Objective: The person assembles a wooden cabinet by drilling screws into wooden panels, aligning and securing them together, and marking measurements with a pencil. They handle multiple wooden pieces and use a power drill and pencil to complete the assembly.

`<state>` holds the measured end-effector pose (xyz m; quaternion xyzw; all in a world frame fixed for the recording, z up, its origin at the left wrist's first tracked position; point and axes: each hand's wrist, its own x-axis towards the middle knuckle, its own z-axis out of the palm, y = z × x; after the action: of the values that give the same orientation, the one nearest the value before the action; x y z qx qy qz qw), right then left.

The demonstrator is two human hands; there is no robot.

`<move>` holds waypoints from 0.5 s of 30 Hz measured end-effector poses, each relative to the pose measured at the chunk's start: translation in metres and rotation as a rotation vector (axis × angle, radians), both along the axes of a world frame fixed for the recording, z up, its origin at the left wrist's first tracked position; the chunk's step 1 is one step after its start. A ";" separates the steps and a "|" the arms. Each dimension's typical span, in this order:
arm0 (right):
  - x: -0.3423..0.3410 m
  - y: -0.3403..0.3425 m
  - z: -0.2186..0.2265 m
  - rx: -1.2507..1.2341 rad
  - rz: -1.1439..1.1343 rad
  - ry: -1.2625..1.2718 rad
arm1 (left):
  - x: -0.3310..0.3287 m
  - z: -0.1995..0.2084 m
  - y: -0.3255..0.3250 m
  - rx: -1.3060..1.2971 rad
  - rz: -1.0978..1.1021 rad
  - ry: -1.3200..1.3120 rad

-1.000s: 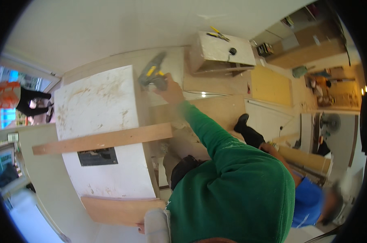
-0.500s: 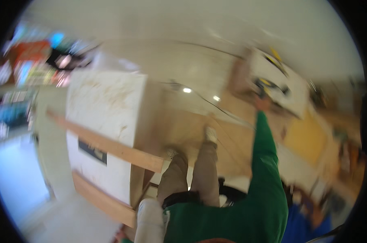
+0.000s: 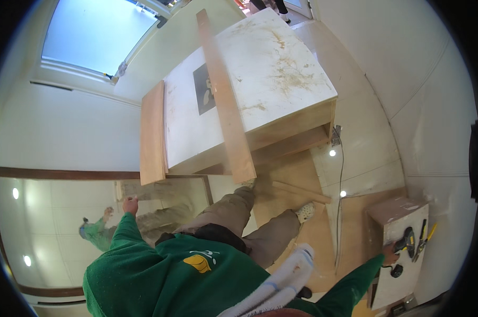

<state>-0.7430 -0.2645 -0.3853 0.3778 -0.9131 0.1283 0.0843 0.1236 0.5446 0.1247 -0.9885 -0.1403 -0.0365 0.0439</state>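
Note:
My right hand point(image 3: 390, 255) is stretched out to the lower right, its fingers closed at the grip of a yellow-and-black cordless drill point(image 3: 406, 242) lying on a small box. Some of the grip is hidden by the hand. Beside the drill lie a black-and-yellow hand tool point(image 3: 420, 244) and a round black object point(image 3: 396, 271). At the left my left hand point(image 3: 129, 205) is raised before a brown-framed mirror point(image 3: 54, 211), its fingers curled; whatever they may hold cannot be made out. A wooden board point(image 3: 226, 100) lies across a large white-topped cabinet point(image 3: 281, 58).
Another board point(image 3: 153, 132) runs along the cabinet's left edge. Cardboard point(image 3: 281, 166) covers part of the floor near my feet, with a wood strip point(image 3: 302, 192) on it. A cable point(image 3: 339, 211) crosses the floor toward the small wooden box point(image 3: 395, 208). Someone's legs point(image 3: 281, 10) show beyond the cabinet.
The view has swung round, so the cabinet now stands ahead and the small box at lower right. My left hand has risen in front of the mirror. My right hand remains at the drill.

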 end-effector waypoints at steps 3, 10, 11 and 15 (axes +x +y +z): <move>0.023 0.025 0.039 -0.159 0.242 -0.048 | 0.026 -0.021 0.003 -0.124 -0.051 0.002; 0.305 0.147 0.297 -0.250 0.806 -0.821 | 0.152 -0.069 -0.005 -0.513 0.006 -0.108; 0.363 0.171 0.339 -0.208 0.923 -0.819 | 0.172 -0.076 -0.005 -0.560 0.045 -0.111; 0.595 0.293 0.461 0.026 1.486 -1.206 | 0.265 -0.116 -0.002 -0.771 0.039 -0.015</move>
<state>-0.1477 0.0288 0.0757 0.7319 -0.3310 0.3117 -0.5076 0.3884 0.5430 0.0090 -0.9293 -0.1627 0.0123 -0.3314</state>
